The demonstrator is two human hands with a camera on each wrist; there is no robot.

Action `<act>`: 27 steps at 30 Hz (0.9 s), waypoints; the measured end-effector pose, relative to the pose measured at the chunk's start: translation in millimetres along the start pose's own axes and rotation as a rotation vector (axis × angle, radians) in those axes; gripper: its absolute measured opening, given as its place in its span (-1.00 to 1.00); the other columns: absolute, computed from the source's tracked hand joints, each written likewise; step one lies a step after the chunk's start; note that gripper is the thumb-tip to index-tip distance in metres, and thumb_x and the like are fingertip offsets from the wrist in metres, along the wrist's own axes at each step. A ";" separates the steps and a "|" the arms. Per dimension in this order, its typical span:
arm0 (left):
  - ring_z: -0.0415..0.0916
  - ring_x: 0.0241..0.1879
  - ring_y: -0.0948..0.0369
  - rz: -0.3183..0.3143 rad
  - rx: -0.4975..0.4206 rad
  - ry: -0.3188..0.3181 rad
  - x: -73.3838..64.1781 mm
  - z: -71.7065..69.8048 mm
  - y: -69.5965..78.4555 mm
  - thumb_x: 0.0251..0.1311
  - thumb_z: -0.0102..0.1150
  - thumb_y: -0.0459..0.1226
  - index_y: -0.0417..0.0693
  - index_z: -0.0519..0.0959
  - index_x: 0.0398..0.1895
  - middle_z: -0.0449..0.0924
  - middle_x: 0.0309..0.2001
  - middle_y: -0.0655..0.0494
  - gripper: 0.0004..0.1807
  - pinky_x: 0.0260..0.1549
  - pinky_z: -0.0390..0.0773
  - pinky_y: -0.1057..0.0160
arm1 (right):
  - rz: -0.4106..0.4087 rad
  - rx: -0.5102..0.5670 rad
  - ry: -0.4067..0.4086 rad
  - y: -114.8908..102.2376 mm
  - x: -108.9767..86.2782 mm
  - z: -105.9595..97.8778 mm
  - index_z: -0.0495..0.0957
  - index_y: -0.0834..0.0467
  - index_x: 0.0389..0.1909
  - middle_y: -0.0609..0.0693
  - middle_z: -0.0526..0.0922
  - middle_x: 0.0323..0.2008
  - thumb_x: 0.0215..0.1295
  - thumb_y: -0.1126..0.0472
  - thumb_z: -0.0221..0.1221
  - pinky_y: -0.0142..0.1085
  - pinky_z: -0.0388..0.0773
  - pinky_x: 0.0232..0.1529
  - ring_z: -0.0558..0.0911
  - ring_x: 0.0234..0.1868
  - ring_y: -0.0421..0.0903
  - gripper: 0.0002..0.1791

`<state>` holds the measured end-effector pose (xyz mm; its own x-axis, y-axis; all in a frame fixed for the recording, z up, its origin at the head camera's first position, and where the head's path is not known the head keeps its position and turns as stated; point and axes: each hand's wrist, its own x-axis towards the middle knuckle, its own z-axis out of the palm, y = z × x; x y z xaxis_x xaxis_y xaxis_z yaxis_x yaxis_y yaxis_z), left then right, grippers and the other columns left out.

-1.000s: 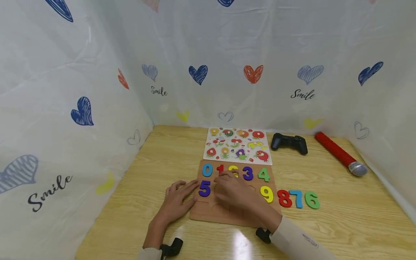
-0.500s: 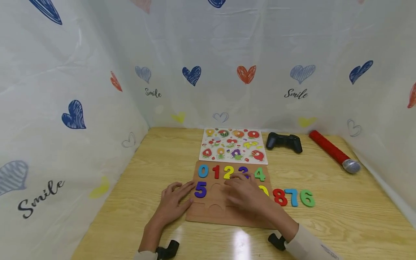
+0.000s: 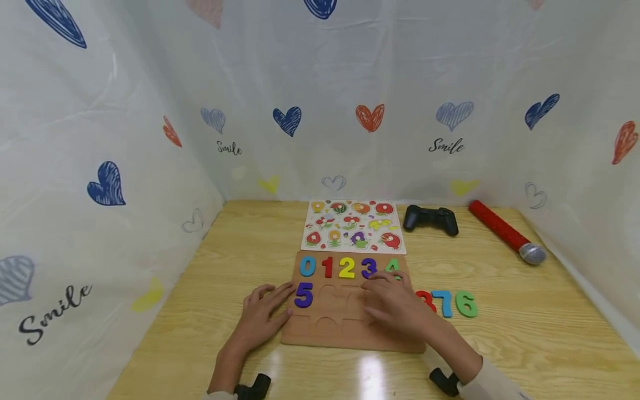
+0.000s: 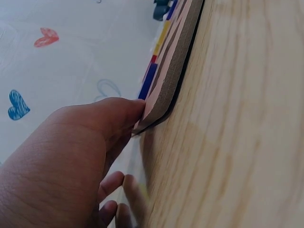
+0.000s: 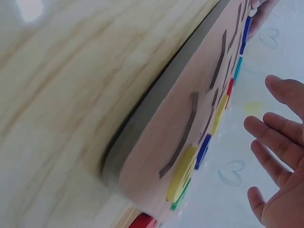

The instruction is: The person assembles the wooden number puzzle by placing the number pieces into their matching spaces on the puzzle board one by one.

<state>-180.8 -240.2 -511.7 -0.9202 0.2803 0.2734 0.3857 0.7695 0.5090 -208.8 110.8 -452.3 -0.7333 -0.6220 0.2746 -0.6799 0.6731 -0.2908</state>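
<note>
Right hand (image 3: 397,303) spread, empty, over the number board (image 3: 350,335); left hand (image 3: 260,316), fingers extended, touching its edge.
Likely stiff and light; best held by that edge, beside the left hand and purple 5 (image 3: 304,294).

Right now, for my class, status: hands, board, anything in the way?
Left hand touching left edge of board. Right hand over board, holding nothing. 8, 7, 6 off board, to its right. Right hand hides 9 from head view.
</note>
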 end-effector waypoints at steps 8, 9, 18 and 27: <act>0.21 0.31 -0.04 0.004 0.012 0.012 -0.3 -0.2 1.4 0.34 0.23 -0.02 0.18 0.45 0.42 0.37 0.41 0.24 -0.42 0.14 0.04 -0.26 | 0.015 0.007 0.057 12.2 -19.1 -4.2 0.66 0.08 0.08 -0.10 0.67 0.03 0.15 0.09 0.46 0.22 0.07 0.20 0.47 0.22 0.07 -0.54; 0.21 0.30 -0.04 0.006 0.013 0.013 -0.3 0.4 1.2 0.34 0.23 -0.02 0.19 0.45 0.42 0.37 0.41 0.25 -0.42 0.14 0.04 -0.26 | 0.019 0.004 0.061 13.9 -21.3 -4.4 0.66 0.09 0.08 -0.09 0.67 0.03 0.15 0.09 0.47 0.22 0.08 0.20 0.48 0.22 0.06 -0.54; 0.21 0.31 -0.02 0.012 0.019 0.016 -1.3 2.7 -0.8 0.35 0.23 -0.01 0.20 0.44 0.43 0.37 0.41 0.28 -0.42 0.13 0.04 -0.23 | 0.065 -0.038 0.068 24.3 -34.1 -9.8 0.68 0.11 0.00 -0.10 0.69 -0.04 0.09 0.10 0.50 0.20 0.10 0.19 0.49 0.19 0.03 -0.56; 0.22 0.29 -0.02 0.019 0.004 0.034 -1.4 2.1 0.3 0.33 0.25 -0.04 0.18 0.46 0.41 0.40 0.40 0.25 -0.42 0.12 0.03 -0.24 | 0.129 -0.005 0.019 28.4 -40.4 -18.4 0.66 0.09 0.05 -0.10 0.69 -0.02 0.14 0.06 0.47 0.21 0.04 0.22 0.45 0.23 0.03 -0.55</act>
<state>-179.5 -239.2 -513.7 -0.9098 0.2751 0.3107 0.4026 0.7668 0.5000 -198.5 162.4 -454.8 -0.8142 -0.5229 0.2523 -0.5803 0.7487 -0.3205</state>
